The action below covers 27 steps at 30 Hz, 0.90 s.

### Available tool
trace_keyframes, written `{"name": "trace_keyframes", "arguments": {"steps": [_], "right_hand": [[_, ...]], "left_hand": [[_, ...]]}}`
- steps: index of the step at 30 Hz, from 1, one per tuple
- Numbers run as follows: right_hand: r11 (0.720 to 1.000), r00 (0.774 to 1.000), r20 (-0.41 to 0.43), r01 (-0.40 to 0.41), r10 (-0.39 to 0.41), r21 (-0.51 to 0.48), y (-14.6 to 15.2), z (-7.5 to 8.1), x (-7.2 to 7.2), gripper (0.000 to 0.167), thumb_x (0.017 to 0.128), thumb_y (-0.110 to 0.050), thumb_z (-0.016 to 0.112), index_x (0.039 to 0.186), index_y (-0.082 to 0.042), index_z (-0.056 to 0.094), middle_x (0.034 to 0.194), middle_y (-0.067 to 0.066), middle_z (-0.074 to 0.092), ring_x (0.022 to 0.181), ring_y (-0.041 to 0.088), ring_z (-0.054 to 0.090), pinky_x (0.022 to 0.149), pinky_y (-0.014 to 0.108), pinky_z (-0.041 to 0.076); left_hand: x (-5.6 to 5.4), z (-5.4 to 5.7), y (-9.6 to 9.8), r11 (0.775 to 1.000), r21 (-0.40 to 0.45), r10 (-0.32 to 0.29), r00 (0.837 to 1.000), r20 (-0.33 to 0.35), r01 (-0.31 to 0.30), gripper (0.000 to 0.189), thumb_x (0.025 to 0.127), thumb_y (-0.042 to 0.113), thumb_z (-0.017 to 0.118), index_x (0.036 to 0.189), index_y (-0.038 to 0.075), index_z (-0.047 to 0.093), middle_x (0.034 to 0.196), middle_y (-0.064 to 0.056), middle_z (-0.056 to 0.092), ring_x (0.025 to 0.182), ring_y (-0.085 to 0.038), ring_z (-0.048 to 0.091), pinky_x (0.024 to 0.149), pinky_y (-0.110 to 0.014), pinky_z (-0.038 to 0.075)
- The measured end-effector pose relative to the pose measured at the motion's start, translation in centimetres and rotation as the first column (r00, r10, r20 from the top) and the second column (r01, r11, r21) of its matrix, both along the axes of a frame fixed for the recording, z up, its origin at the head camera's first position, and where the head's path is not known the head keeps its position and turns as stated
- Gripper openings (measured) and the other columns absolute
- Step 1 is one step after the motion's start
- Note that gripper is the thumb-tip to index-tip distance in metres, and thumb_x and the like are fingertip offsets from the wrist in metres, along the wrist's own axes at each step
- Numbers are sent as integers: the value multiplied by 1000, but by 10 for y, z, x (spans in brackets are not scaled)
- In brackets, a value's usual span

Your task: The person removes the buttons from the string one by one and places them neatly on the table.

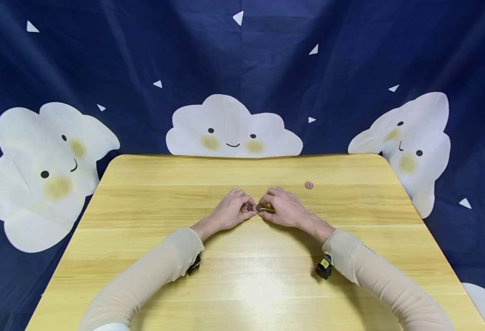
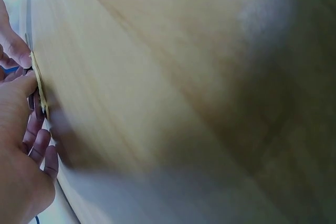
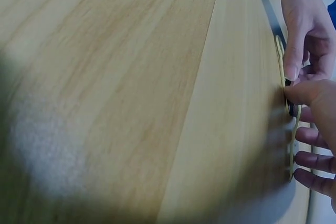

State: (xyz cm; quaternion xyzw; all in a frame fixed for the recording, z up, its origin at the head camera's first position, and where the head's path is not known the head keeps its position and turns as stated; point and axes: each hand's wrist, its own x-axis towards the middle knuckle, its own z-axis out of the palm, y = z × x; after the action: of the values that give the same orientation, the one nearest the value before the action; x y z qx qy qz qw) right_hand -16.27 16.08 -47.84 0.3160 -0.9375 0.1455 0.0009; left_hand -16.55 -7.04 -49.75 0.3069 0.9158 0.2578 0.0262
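Note:
Both hands meet near the middle of the table, thumbs and fingers nearly touching. My left hand (image 1: 232,210) pinches a small dark brown disc (image 1: 250,208) at its fingertips. Opposite it, my right hand (image 1: 283,208) pinches another brown disc (image 1: 260,208), with a thin yellow cord (image 1: 268,209) running beside it under the fingers. The cord (image 3: 292,153) hangs in a loose length below the right fingers in the right wrist view. In the left wrist view, more yellow cord (image 2: 38,80) passes by the left thumb. Fingers hide whether the cord goes through the discs.
A reddish-brown round disc (image 1: 309,185) lies alone on the wooden table (image 1: 164,184), beyond the right hand. Behind the table's far edge hangs a dark blue curtain (image 1: 135,46) printed with white clouds and triangles.

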Motion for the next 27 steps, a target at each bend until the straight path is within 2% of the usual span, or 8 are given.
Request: {"name": "trace_keyframes", "arguments": {"steps": [16, 27], "right_hand": [[1000, 1000, 0, 3, -3, 1, -1, 1, 0, 25, 92, -40, 80, 110, -23, 79, 102, -2, 69, 85, 15, 53, 68, 29, 46], [1000, 1000, 23, 12, -12, -1, 3, 3, 2, 26, 92, -39, 80, 111, -22, 78, 99, -3, 68, 85, 14, 53, 69, 27, 46]], "left_hand": [[1, 2, 0, 1000, 11, 0, 1000, 16, 0, 25, 96, 35, 78, 112, 17, 75, 99, 2, 64, 95, -17, 50, 92, -37, 44], [2, 5, 0, 1000, 6, -10, 1000, 10, 10, 24, 96, 34, 78, 113, 17, 75, 103, 0, 66, 96, -18, 50, 91, -37, 44]]}}
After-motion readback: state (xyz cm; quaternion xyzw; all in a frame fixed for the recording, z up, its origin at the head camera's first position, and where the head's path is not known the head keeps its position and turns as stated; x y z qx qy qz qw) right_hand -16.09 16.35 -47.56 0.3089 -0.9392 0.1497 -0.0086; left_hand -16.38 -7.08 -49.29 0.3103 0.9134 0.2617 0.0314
